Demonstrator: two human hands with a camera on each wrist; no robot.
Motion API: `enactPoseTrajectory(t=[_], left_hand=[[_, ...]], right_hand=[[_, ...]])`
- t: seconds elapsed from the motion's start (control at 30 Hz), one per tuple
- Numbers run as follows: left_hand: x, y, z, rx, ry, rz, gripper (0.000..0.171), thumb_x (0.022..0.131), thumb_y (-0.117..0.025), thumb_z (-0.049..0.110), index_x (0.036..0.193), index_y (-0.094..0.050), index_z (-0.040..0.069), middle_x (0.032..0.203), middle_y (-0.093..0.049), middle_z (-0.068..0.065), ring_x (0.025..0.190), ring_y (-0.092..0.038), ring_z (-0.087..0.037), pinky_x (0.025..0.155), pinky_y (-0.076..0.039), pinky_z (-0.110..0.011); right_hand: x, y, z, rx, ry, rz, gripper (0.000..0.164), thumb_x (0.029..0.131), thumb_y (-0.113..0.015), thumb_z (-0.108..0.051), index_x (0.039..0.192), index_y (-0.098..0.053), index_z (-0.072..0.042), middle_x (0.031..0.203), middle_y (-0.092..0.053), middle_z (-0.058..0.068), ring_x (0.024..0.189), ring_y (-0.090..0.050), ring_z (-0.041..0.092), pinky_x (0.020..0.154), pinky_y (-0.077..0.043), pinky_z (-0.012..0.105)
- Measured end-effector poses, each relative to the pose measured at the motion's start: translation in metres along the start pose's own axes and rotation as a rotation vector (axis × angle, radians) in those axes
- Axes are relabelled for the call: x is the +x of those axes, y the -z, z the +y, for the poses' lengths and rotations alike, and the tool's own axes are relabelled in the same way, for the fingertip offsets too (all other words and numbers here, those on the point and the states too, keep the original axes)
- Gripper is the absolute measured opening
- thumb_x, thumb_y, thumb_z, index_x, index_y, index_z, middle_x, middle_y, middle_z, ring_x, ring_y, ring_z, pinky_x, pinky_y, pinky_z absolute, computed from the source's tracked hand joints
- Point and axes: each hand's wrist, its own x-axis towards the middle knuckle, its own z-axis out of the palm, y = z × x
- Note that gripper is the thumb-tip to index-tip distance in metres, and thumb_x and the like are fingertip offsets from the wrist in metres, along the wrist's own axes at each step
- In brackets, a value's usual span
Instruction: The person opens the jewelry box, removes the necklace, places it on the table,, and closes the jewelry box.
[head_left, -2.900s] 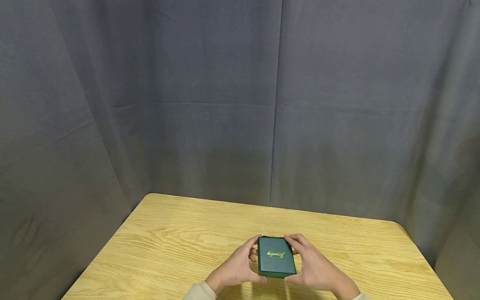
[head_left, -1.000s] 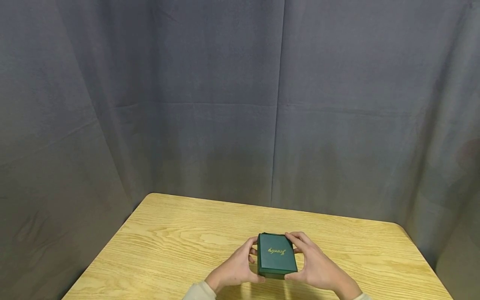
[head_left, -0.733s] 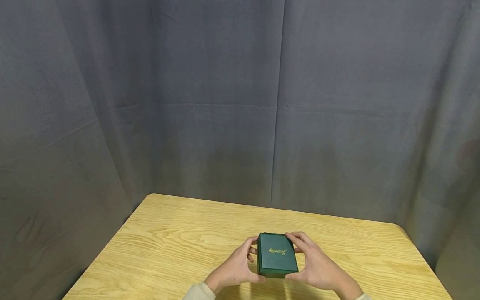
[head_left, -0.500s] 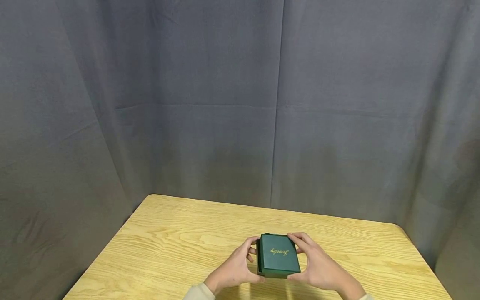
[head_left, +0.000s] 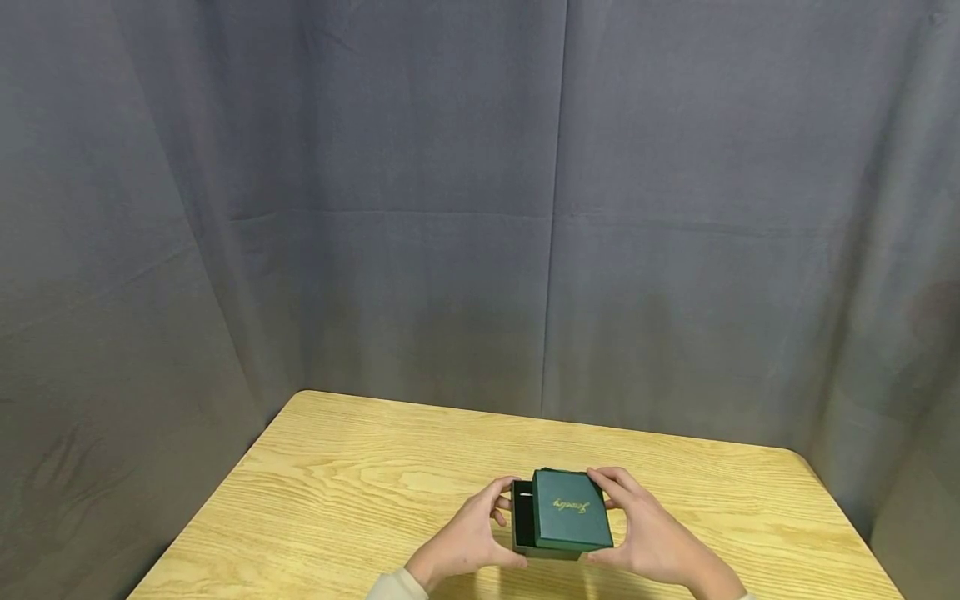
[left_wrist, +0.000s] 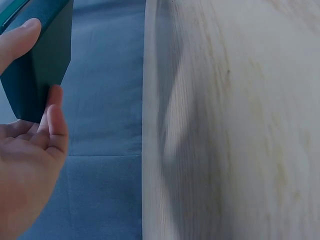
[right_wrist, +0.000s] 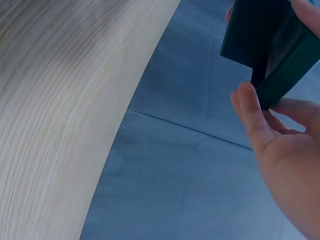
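A dark green jewelry box is held above the table, its lid [head_left: 572, 510] marked "Jewelry" in gold and offset to the right of the base [head_left: 543, 553]. My left hand [head_left: 472, 529] grips the base by its near and far sides. My right hand [head_left: 648, 533] pinches the lid the same way. Left of the lid, a strip of black interior [head_left: 522, 521] shows, with a small pale shiny piece [head_left: 526, 495] near its far end. From the right wrist, the lid [right_wrist: 295, 62] stands out past the base [right_wrist: 252, 30], its underside partly exposed.
The wood-grain table [head_left: 360, 467] spreads around and beyond the hands. Grey cloth [head_left: 427, 208] hangs behind it and at both sides. In the left wrist view, the table's straight edge [left_wrist: 149, 125] borders the cloth.
The lid has risen and slid to the right with my right hand, uncovering the base's left part. My left hand and the base have stayed nearly in place.
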Motion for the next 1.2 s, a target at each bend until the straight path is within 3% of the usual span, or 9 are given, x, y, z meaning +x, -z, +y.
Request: enactPoseTrajectory(t=[0.17,0.57,0.93,1.2], left_hand=[[-0.001,0.001,-0.001,0.018,-0.008,0.010,0.095,0.067,-0.086,0.017,0.145,-0.032,0.009,0.114,-0.051,0.000,0.092,-0.049,-0.015,0.076,-0.045,-0.030],[-0.003,0.004,0.000,0.002,-0.003,0.013,0.095,0.067,-0.086,0.019,0.146,-0.032,0.012,0.116,-0.051,-0.001,0.093,-0.049,-0.018,0.077,-0.045,-0.032],[-0.005,0.005,0.000,0.008,-0.025,0.020,0.094,0.068,-0.085,0.014,0.145,-0.032,0.010,0.113,-0.049,-0.002,0.089,-0.045,-0.017,0.073,-0.043,-0.028],[-0.005,0.007,-0.001,0.016,-0.025,0.030,0.094,0.068,-0.085,0.014,0.145,-0.032,0.009,0.113,-0.049,-0.003,0.091,-0.046,-0.018,0.075,-0.043,-0.029]], right_hand=[[-0.001,0.001,0.004,-0.015,0.004,0.025,0.091,0.063,-0.088,-0.027,0.137,-0.043,0.001,0.129,-0.043,-0.002,0.096,-0.061,0.015,0.083,-0.050,0.031],[-0.007,0.010,0.012,-0.026,-0.042,0.012,0.096,0.065,-0.085,-0.043,0.139,-0.041,0.000,0.131,-0.042,0.000,0.099,-0.060,0.017,0.084,-0.050,0.032],[-0.013,0.015,0.016,-0.085,-0.022,0.058,0.092,0.061,-0.089,-0.025,0.136,-0.044,0.004,0.129,-0.044,0.002,0.097,-0.058,0.014,0.082,-0.050,0.030],[-0.021,0.023,0.021,-0.109,-0.075,0.038,0.097,0.063,-0.086,-0.042,0.137,-0.042,0.002,0.129,-0.044,0.003,0.098,-0.059,0.018,0.081,-0.050,0.033]])
